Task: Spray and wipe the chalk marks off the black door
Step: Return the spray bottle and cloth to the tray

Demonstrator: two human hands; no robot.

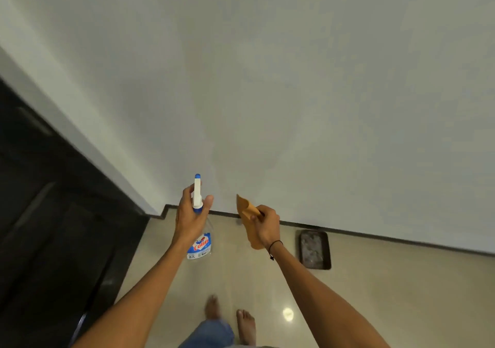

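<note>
The left hand [191,217] grips a clear spray bottle [199,229] by its neck, nozzle toward the pale wall [294,93], the right hand [265,227] pinches an orange cloth [247,213], and the black door [40,213] stands far left.

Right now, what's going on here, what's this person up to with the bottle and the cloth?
A barefoot person stands facing a pale wall. The left hand grips a spray bottle by its neck, nozzle pointing up. The right hand pinches an orange cloth. The black door is off to the left, and neither hand touches it yet.
</note>
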